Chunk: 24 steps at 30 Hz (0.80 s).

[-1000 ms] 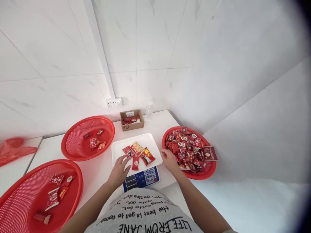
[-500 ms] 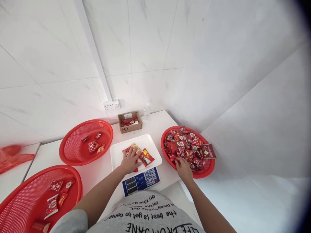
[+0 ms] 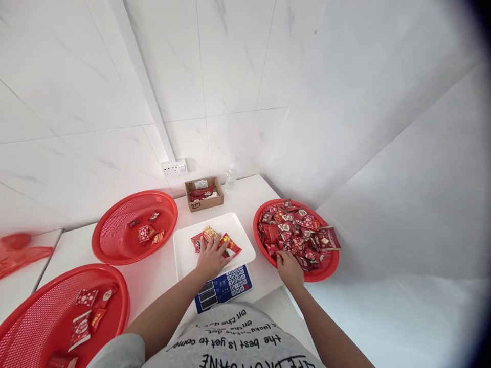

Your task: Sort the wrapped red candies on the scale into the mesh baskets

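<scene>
Left hand (image 3: 210, 259): spread over packets (image 3: 233, 247) on white tray (image 3: 185, 265).
Right hand (image 3: 290, 270): at red basket (image 3: 324, 276); whether pinching something, I cannot tell.
Packets: probably light, slippery, contents fragile; better hold by edge.

The one camera is worn on my head. It looks forward and down, from near above my shirt (image 3: 238, 335), past my left hand (image 3: 210, 257) and right hand (image 3: 290, 268), toward the tiled wall (image 3: 233, 66) behind the table (image 3: 247, 197).
</scene>
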Motion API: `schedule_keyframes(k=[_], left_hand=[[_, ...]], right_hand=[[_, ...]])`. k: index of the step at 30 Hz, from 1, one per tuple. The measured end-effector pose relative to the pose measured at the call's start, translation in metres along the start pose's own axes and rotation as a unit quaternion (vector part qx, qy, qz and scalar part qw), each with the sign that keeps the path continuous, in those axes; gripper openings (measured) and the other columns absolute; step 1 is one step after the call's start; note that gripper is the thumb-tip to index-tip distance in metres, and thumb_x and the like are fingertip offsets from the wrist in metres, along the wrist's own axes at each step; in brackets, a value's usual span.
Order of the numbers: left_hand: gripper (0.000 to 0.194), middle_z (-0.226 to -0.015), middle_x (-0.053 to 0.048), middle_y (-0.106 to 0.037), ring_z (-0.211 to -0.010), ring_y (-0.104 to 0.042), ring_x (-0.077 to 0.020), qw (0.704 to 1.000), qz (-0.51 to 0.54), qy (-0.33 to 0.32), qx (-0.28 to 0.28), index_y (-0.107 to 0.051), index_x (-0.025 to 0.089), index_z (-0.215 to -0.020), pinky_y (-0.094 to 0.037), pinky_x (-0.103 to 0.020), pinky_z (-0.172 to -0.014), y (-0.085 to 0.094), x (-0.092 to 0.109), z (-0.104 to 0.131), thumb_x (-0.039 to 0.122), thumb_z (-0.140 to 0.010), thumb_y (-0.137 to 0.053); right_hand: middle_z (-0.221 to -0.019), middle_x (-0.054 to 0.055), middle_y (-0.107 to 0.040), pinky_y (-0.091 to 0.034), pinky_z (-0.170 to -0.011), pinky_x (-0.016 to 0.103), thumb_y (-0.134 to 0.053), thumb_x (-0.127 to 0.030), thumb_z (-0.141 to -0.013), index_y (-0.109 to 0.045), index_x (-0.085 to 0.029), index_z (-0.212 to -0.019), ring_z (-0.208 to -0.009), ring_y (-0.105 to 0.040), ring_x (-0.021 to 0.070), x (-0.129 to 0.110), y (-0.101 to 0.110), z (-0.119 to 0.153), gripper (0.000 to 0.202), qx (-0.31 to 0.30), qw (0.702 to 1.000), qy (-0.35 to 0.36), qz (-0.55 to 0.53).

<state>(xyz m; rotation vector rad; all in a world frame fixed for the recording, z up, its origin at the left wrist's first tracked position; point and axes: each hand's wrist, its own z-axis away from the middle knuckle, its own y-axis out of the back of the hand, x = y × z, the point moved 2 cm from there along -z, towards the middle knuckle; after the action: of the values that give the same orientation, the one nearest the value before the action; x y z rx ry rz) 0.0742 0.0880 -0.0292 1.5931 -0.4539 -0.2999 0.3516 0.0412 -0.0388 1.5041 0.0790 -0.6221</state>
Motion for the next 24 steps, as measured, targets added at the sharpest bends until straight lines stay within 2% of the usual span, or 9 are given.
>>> schedule_keyframes(k=[5,10,16,20,24], left_hand=[[0.054,-0.145,-0.003,-0.03,-0.134,-0.02,-0.0297,1.0,0.006,-0.016,-0.014,-0.032,0.033,-0.135,-0.008,-0.06,-0.104,-0.006,-0.007,-0.002,0.055,-0.086,-0.027],[0.056,-0.146,-0.006,-0.027,-0.135,-0.018,-0.0278,0.999,0.026,-0.014,-0.014,-0.028,0.029,-0.138,-0.007,-0.057,-0.107,0.006,-0.013,0.003,0.052,-0.086,-0.03],[0.056,-0.147,-0.009,-0.024,-0.136,-0.016,-0.0255,0.996,0.085,0.027,-0.005,-0.028,0.022,-0.138,-0.018,-0.048,-0.108,0.016,-0.008,0.041,0.047,-0.088,-0.03],[0.055,-0.145,-0.011,-0.027,-0.133,-0.025,-0.0235,0.989,0.132,0.061,-0.038,-0.03,0.018,-0.137,-0.028,-0.042,-0.106,0.011,-0.009,0.065,0.045,-0.089,-0.028],[0.057,-0.142,-0.011,-0.034,-0.132,-0.028,-0.0222,0.983,0.163,0.065,-0.058,-0.029,0.018,-0.137,-0.031,-0.04,-0.104,0.003,-0.008,0.07,0.047,-0.088,-0.029]], right_hand=[[-0.107,0.004,-0.06,-0.04,-0.072,0.026,-0.031,-0.026,-0.085,-0.061,-0.021,-0.099,-0.096,-0.052,0.0174,-0.001,0.001,0.001,0.033,-0.007,1.0,-0.006,0.004],[-0.107,0.005,-0.06,-0.04,-0.068,0.026,-0.031,-0.026,-0.085,-0.061,-0.021,-0.099,-0.095,-0.053,0.0178,-0.001,0.002,0.002,0.034,-0.008,1.0,-0.009,0.005],[-0.106,0.005,-0.06,-0.04,-0.066,0.027,-0.032,-0.026,-0.085,-0.061,-0.022,-0.099,-0.093,-0.054,0.0182,-0.001,0.001,0.002,0.033,0.001,1.0,-0.006,0.008],[-0.105,0.005,-0.061,-0.04,-0.064,0.027,-0.032,-0.026,-0.085,-0.062,-0.022,-0.098,-0.092,-0.054,0.0184,-0.001,0.0,0.002,0.033,0.002,1.0,-0.005,0.013],[-0.106,0.004,-0.061,-0.039,-0.064,0.027,-0.032,-0.027,-0.086,-0.061,-0.022,-0.098,-0.092,-0.054,0.019,-0.001,-0.001,0.002,0.033,-0.004,1.0,-0.005,0.016]])
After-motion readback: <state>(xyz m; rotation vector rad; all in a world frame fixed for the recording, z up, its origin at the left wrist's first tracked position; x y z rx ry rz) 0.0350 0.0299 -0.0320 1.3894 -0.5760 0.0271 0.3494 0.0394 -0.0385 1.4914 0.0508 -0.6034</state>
